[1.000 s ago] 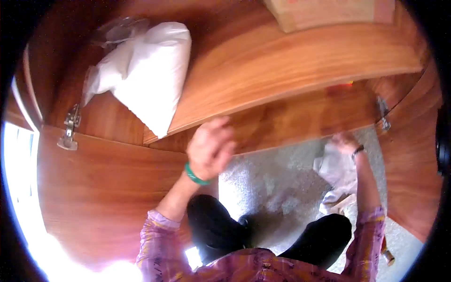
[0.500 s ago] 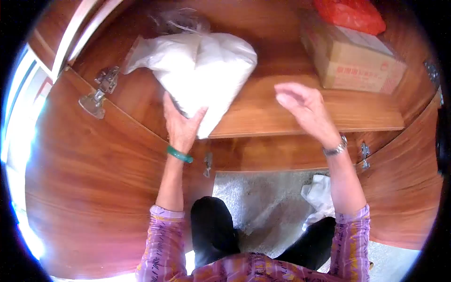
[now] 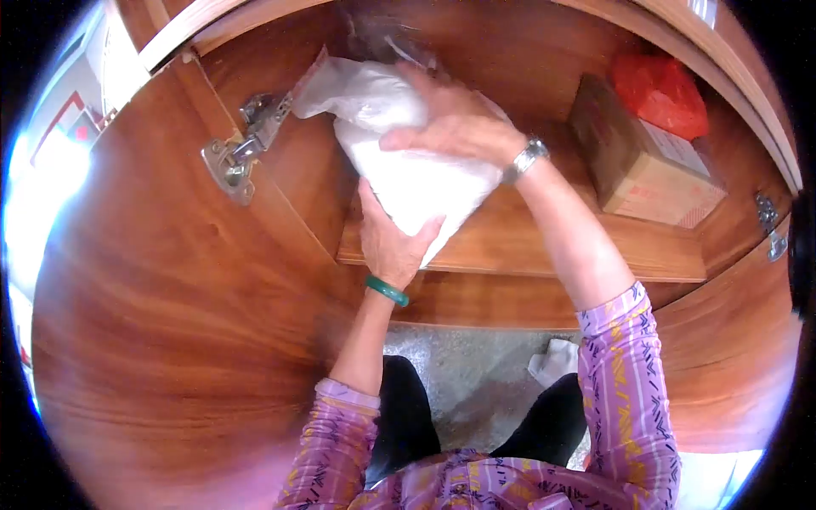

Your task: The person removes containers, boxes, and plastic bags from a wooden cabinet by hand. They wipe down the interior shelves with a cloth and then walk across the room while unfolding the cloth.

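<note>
A wooden cabinet (image 3: pixel 170 323) fills the view, its open door (image 3: pixel 153 280) swung out to the left on a metal hinge (image 3: pixel 234 153), with a second hinge (image 3: pixel 769 225) on the far right edge. Inside runs a shelf (image 3: pixel 595 246), and on its left half lies a white bag (image 3: pixel 408 161), plump and soft, its near corner hanging just past the shelf's front edge and its gathered neck pointing to the back left corner. On the right half of the shelf, well apart from the bag, sits a cardboard box (image 3: pixel 654 170) turned at a slant, with a red bag (image 3: pixel 663 89) resting on top of its far end. The left hand (image 3: pixel 391 242) grips the white bag's near corner from below, fingers curled up against its underside, a green bangle (image 3: pixel 387 291) on that wrist. The right hand (image 3: pixel 455 123) lies spread over the top of the bag, palm down and fingers pressing into it, a watch (image 3: pixel 525 159) on its wrist. Both sleeves are purple patterned cloth. Below the shelf, on pale carpet (image 3: pixel 463 374) between dark trouser legs, lies a white cloth (image 3: pixel 552 361)
</note>
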A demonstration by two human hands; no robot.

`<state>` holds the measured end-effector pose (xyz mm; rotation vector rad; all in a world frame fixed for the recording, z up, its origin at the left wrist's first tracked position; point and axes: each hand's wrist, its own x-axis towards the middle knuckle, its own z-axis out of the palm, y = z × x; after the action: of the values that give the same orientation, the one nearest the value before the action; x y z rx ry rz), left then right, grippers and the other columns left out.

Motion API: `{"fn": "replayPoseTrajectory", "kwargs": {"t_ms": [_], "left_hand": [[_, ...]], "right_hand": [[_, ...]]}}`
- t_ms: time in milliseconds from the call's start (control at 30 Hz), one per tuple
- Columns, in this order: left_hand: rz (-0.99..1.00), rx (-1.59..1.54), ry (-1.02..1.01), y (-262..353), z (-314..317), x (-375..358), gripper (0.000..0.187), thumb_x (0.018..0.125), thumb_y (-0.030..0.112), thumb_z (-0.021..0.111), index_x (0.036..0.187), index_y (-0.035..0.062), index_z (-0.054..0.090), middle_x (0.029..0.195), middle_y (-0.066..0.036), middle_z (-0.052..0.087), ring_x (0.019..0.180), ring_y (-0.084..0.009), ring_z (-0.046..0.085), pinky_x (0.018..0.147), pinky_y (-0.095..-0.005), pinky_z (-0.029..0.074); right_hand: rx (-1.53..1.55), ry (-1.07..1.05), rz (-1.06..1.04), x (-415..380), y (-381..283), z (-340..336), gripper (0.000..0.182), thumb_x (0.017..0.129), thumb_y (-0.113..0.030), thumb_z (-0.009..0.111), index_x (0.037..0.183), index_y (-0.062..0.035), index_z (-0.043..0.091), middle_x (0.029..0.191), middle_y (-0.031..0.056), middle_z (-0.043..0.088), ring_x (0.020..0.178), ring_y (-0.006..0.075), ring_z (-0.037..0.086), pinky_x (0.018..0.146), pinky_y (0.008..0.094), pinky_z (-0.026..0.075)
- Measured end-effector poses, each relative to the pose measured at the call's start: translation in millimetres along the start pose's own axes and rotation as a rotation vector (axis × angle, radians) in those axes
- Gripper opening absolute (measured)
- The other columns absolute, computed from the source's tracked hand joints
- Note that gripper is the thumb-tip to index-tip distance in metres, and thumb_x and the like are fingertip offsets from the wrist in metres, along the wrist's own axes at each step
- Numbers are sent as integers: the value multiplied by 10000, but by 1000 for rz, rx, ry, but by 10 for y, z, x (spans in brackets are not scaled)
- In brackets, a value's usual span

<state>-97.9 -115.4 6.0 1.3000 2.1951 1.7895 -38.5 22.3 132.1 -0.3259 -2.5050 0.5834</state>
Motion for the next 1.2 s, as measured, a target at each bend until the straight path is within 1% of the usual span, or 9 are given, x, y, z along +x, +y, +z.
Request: {"fn": "replayPoseTrajectory", "kwargs": {"t_ms": [100,233,433,600,667,733,800,833,1200], "left_hand": [[78,140,130,-72,53,1,1051,572,344,787,1333,-47,176,1169,-273,477,1064,-393,485,882,-441,402],[34,110,107,-17,11,4,1058,570,346,790,1337,-47,177,1176,-272,471,1066,-393,480,887,-438,399],[99,110,104,-122,55,-3,1069,605,386,766,1361,-21,128,1219,-276,437,1098,-397,463,902,-440,385],[85,129,149,-133,59,-9,1068,571,410,779,1337,-46,191,1178,-265,470,1056,-395,478,881,-448,394],[55,120,130,-99,42,-15,1066,570,405,781,1337,-44,192,1181,-264,468,1062,-394,476,882,-447,394],[30,104,107,-80,29,-17,1064,570,399,783,1337,-43,193,1183,-264,467,1068,-393,474,884,-446,393],[66,117,107,-86,27,-16,1042,613,356,769,1363,-4,143,1206,-269,459,1085,-395,481,893,-435,399],[115,111,151,-92,37,-10,1043,576,367,786,1336,-37,196,1181,-261,473,1061,-400,481,875,-448,401],[75,125,111,-147,89,-33,1018,627,391,758,1355,-8,169,1240,-284,423,1105,-418,453,904,-459,380]], "right_hand": [[-540,163,-53,25,-174,153,992,607,-466,739,1391,-114,244,1364,255,296,1271,452,253,977,580,296],[-569,208,-33,170,-215,268,874,649,-407,722,1363,-124,306,1341,257,336,1227,432,342,968,517,345],[-243,269,11,243,-69,214,490,734,-263,639,1184,-96,544,1019,214,615,944,361,588,861,386,457],[-66,366,91,217,-54,-26,443,731,-230,658,1128,-47,583,1043,209,617,974,302,603,856,334,455],[272,440,279,166,-35,-168,445,728,-202,672,1117,-6,579,1019,163,639,943,252,615,831,329,467],[465,467,174,98,95,-254,411,739,-156,672,1094,25,573,997,135,637,905,221,618,795,330,489],[1104,502,263,-64,170,-354,356,726,-134,677,1028,27,582,945,138,636,823,230,629,729,333,519],[1175,512,247,-154,194,-414,319,751,-61,653,1043,28,557,985,144,614,847,239,626,738,336,534],[1185,665,195,-1446,712,-569,352,736,-7,670,1073,-1,569,1025,94,622,907,188,613,803,322,518]]}}
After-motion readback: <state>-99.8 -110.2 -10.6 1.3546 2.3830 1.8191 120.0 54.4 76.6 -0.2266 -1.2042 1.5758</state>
